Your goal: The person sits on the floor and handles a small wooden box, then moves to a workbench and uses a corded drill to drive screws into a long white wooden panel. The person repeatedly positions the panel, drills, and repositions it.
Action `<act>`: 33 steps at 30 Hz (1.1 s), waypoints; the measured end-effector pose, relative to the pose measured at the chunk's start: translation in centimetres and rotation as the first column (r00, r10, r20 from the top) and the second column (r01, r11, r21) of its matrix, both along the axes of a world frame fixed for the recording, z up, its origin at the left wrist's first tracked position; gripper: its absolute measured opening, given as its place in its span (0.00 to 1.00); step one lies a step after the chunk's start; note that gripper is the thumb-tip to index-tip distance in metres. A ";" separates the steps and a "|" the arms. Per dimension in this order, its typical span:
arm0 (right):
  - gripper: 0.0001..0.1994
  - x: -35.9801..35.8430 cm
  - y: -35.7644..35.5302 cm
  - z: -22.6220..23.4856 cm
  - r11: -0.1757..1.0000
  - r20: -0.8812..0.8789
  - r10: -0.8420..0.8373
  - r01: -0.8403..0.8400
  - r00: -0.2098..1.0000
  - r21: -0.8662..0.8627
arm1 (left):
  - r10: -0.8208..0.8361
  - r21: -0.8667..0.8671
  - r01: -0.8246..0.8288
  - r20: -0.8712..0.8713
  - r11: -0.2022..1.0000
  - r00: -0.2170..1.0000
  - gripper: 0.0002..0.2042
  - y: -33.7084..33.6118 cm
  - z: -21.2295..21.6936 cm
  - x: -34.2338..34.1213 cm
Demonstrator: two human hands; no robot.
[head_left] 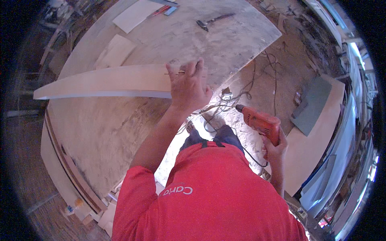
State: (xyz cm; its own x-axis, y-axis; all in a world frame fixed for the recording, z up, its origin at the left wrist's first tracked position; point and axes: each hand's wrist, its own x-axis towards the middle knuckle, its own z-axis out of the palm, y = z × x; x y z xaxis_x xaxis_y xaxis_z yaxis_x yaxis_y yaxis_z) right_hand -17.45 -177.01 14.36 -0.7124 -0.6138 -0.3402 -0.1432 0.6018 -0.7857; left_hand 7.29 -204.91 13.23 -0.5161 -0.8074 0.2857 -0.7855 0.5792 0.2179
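Observation:
A long pale wooden board lies across the worktable, its left end jutting past the table's edge. My left hand grips its right end from above, with the fingers bent over the wood. Short dark marks show on the board beside the fingers. Off the table's right side, my right hand is wrapped round the handle of an orange-red power drill. The drill's dark chuck points to the upper left, apart from the board. Whether a bit sits in the chuck cannot be made out.
A hammer lies at the far side of the worktable. Near it are a white sheet and a smaller wood piece. Cables tangle on the dusty floor to the right. Large sheets lean farther right, around a grey-green panel.

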 end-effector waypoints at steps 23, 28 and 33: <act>0.30 -13.2 -10.3 10.6 0.726 0.155 0.638 -0.522 0.755 -0.447 | 0.695 0.484 0.499 -0.479 0.719 -0.536 0.10 10.2 1.6 -1.4; 0.30 -12.1 -10.7 11.4 0.696 0.149 0.694 -0.605 0.704 -0.386 | 0.797 0.472 0.643 -0.326 0.603 -0.508 0.08 10.4 2.0 -3.5; 0.29 -10.4 -10.2 11.6 0.747 0.136 0.624 -0.535 0.770 -0.395 | 0.817 0.412 0.707 -0.332 0.574 -0.471 0.10 9.9 1.2 -3.4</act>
State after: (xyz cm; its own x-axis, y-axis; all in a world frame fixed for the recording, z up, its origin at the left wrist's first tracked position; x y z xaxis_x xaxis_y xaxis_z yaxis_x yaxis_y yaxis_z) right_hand -27.89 -187.24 25.98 -0.1017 -0.9813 -0.1634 -0.1584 0.1781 -0.9712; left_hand 3.92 -194.98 14.41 -0.1777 -0.8975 -0.4036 0.8944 -0.3184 0.3142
